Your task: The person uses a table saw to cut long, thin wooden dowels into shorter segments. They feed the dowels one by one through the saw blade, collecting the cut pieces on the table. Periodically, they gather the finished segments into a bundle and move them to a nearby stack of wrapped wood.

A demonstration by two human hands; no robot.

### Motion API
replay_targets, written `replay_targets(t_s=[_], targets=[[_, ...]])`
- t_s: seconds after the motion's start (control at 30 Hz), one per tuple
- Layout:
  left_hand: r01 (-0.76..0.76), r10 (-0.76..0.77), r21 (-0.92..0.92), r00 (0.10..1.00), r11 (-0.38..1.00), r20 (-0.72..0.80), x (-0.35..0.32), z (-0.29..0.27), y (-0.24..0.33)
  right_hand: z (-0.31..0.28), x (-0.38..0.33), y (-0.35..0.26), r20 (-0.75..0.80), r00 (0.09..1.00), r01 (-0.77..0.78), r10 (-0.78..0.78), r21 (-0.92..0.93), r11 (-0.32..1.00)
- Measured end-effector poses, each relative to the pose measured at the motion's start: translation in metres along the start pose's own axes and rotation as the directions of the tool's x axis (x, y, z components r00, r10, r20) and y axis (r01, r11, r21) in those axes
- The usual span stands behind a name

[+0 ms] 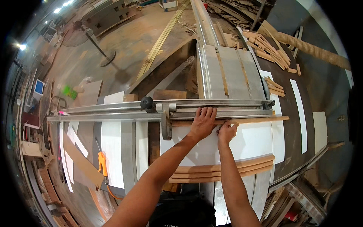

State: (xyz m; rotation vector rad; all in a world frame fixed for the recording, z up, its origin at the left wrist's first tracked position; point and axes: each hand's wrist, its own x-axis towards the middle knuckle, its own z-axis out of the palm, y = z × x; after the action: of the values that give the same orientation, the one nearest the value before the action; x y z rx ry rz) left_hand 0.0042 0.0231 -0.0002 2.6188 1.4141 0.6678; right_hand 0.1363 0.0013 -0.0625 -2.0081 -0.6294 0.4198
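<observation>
A long wooden strip [261, 120] lies along the near side of a metal fence [227, 113], on a white board [249, 143]. My left hand [204, 123] is closed over the strip and the fence, its fingertips bent over the metal rail. Just to its right, my right hand [227, 133] is closed on the same strip, with thumb and fingers pressed together at its near edge. The strip's left end meets a metal stop [166, 123] with a black knob [146, 103]. Nearer me, several wooden strips [196, 175] lie side by side beneath my right forearm.
The saw table [234, 70] stretches beyond the fence. Cut wood pieces [268, 47] are heaped at the far right below a ribbed hose [310, 45]. An orange air gun [102, 162] rests among boards on the left. A standing fan [77, 28] is far left.
</observation>
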Motion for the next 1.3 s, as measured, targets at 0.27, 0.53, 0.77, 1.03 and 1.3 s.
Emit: replay_targets(t_s=[0.27, 0.53, 0.77, 1.03, 1.3], targets=[[0.062, -0.063, 0.02, 0.995, 0.998, 0.071, -0.005, 0.006, -0.004, -0.05, 0.072, 0.011, 0.121, 0.971, -0.237, 0.208, 0.337, 0.911], [0.077, -0.079, 0.046, 0.996, 0.996, 0.037, -0.002, 0.005, 0.002, -0.062, 0.111, -0.005, -0.015, 0.989, -0.15, 0.15, 0.044, 0.988], [0.07, -0.078, 0.053, 0.979, 0.996, 0.186, 0.034, 0.011, 0.033, -0.067, 0.107, 0.001, -0.015, 0.995, -0.103, 0.103, 0.038, 0.994], [0.062, -0.065, 0.055, 0.997, 0.997, 0.05, 0.036, 0.026, 0.034, -0.056, 0.116, 0.024, -0.048, 0.997, -0.057, 0.059, 0.037, 0.998], [0.054, -0.055, 0.116, 0.998, 0.992, 0.006, 0.033, 0.032, 0.029, -0.047, 0.116, 0.017, -0.053, 0.997, -0.049, 0.053, 0.066, 0.997]])
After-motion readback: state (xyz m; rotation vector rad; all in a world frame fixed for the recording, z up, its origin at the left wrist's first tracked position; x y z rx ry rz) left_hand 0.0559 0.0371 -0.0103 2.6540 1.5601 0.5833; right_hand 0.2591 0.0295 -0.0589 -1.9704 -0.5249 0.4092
